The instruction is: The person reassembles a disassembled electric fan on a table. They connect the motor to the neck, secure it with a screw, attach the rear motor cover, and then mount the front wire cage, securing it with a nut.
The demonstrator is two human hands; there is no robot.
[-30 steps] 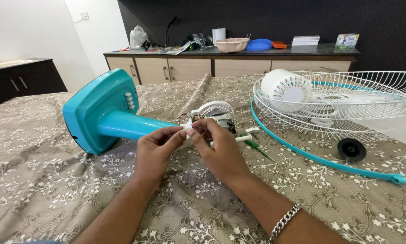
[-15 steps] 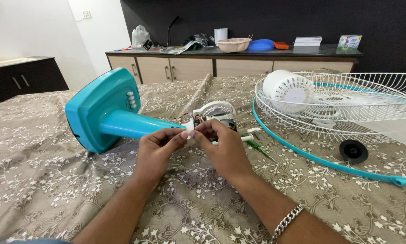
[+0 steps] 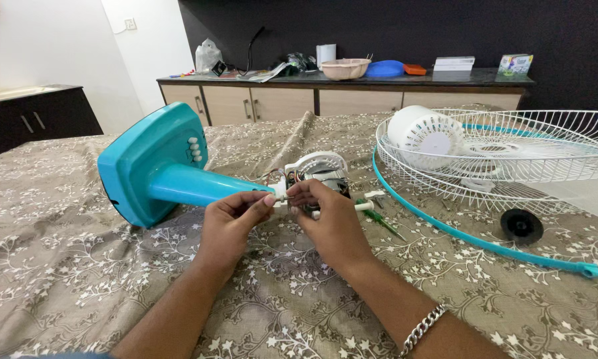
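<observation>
We have a turquoise plastic table-fan stand with a square base [image 3: 154, 163] lying on its side on the brown flower-patterned bedcover [image 3: 66, 266], its neck pointing toward three o'clock. At the end of that neck sits the bared fan motor in its white plastic housing [image 3: 315, 171], and that is where our hands meet. Our left hand [image 3: 231, 223] pinches narrowly at a small white part beside the motor; our right hand [image 3: 329, 219], at its three o'clock, closes its fingertips on the same spot, though we cannot tell exactly what they grip. We judge that we are working on the small fittings or wires at the motor. The next move calls for a fine, steady pinch. At two o'clock lies the white wire fan guard [image 3: 511, 156]; a green-handled screwdriver [image 3: 378, 218] rests just beside our right hand.
</observation>
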